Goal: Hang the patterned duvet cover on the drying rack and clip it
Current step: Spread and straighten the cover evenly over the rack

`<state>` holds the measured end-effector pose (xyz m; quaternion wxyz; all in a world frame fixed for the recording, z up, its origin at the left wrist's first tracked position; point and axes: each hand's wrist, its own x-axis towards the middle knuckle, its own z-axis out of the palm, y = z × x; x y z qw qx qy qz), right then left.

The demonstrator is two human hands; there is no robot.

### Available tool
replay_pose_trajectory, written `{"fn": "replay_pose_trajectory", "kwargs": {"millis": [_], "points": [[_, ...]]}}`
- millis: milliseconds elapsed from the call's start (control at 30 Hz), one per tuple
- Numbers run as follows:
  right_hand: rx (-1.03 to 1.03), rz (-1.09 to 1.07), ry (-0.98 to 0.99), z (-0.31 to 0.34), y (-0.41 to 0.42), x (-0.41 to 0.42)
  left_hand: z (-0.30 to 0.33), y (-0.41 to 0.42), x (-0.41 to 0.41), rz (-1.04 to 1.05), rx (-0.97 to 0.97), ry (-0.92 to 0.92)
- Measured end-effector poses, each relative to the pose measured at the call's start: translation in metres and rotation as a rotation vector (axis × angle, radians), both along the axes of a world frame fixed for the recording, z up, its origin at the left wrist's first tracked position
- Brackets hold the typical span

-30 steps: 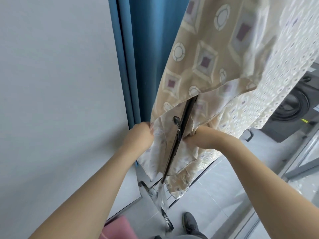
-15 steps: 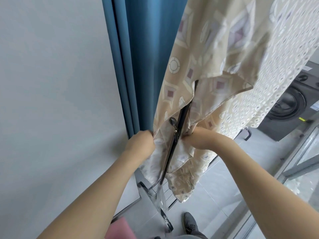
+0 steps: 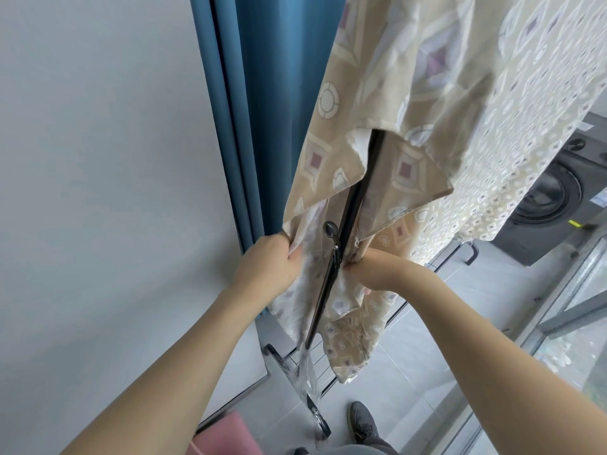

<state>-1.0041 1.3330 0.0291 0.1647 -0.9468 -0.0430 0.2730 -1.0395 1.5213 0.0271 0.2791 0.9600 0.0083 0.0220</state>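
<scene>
Two bare forearms reach up from the bottom edge; a dark shoe (image 3: 361,425) and a pink object (image 3: 226,435) sit lowest on the tiled floor; the left hand (image 3: 269,264) clutches a fold of the patterned duvet cover (image 3: 410,103), and the right hand (image 3: 371,267) pinches its edge just across the drying rack (image 3: 341,247) upright; the cover drapes over the rack above; behind hang a blue curtain (image 3: 262,93) and, farther right, a dark washing machine (image 3: 551,195).

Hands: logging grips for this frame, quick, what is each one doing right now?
Left hand: grips the duvet cover edge, left of the rack pole.
Right hand: grips the cover's fabric, right of the pole.
</scene>
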Motion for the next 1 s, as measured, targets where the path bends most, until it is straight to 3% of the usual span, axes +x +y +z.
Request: {"fn": "replay_pose_trajectory", "kwargs": {"millis": [467,600,800,1000], "points": [[-0.109,0.032,0.096,-0.003,-0.009,0.002,0.008,-0.004,-0.004,0.069,-0.009,-0.069],[0.014,0.051,0.043,0.021,-0.014,-0.007,0.024,-0.011,-0.007,0.061,-0.2,-0.281],[0.208,-0.092,-0.433,0.095,-0.03,-0.027,0.097,-0.027,-0.014,-0.088,-0.509,-0.751],[0.443,-0.214,-1.024,0.133,-0.029,-0.044,0.17,-0.035,-0.027,-0.28,-0.435,-1.119]]}}
